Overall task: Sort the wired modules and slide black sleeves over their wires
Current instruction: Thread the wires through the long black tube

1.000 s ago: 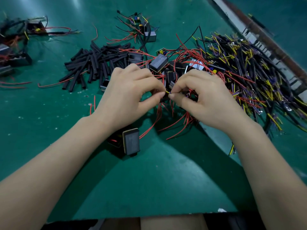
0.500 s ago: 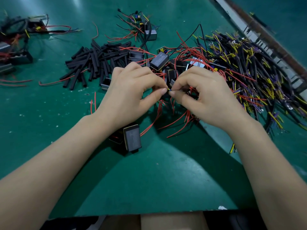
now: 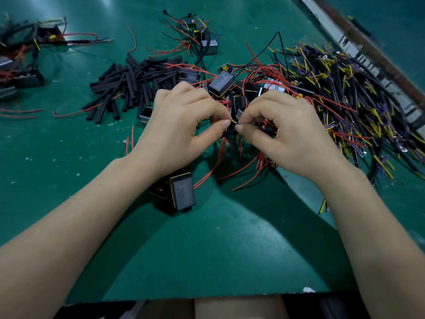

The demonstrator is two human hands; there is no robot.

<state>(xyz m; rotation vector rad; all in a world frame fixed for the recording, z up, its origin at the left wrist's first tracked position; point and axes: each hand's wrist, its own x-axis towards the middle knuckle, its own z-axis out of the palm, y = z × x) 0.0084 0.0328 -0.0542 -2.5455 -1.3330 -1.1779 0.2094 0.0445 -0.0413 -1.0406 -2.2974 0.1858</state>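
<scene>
At far left on the green tabletop [image 3: 57, 203] lies a separate cluster of modules [image 3: 20, 72], probably already sorted, with the loose black sleeves [image 3: 135, 81] heaped within reach. The left hand [image 3: 184, 125] and right hand [image 3: 282, 132] meet over the unsorted pile, each pinching one yellow-tipped wire [image 3: 234, 122] between curled thumb and forefinger, seemingly steadying it for threading; whether a sleeve is already on it, I cannot tell.

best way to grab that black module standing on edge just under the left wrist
Pinch the module across its two broad flat faces, coming down from above: it stands on a narrow edge, so both faces are exposed. Approach from the near side, away from the left hand and the red wires.
</scene>
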